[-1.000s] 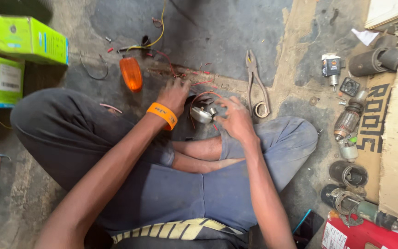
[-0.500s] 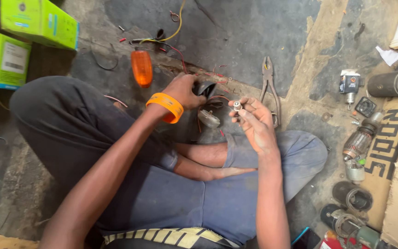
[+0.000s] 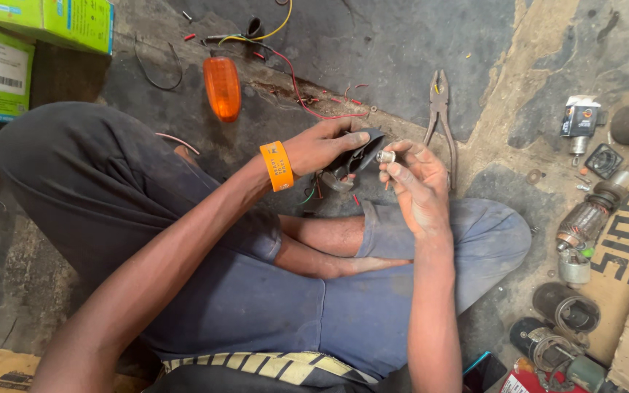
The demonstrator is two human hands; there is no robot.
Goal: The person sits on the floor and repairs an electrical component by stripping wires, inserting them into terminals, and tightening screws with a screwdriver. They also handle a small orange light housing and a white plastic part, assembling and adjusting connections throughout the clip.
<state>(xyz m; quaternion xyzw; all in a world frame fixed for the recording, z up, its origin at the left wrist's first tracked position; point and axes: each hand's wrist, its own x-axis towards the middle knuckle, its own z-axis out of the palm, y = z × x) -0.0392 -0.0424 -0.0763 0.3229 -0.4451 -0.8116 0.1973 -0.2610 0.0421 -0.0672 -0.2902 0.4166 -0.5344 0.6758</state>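
I sit cross-legged on a concrete floor. My left hand [image 3: 323, 145], with an orange wristband, grips a black lamp housing [image 3: 362, 154] with a shiny inner part and trailing thin wires. My right hand [image 3: 416, 182] pinches a small bulb [image 3: 386, 156] with a metal base between thumb and fingertips, held right beside the housing's open end. Both hands hover above my crossed legs.
An orange lens cover [image 3: 222, 88] lies on the floor ahead, with loose red, yellow and black wires [image 3: 285, 54] behind it. Pliers [image 3: 440, 116] lie to the right. Motor parts [image 3: 584, 218] sit far right, green boxes [image 3: 9, 51] at upper left.
The metal part left the housing and the small bulb now sits in my right fingertips. Both hands rose slightly from my lap, and the view shifted toward the left.
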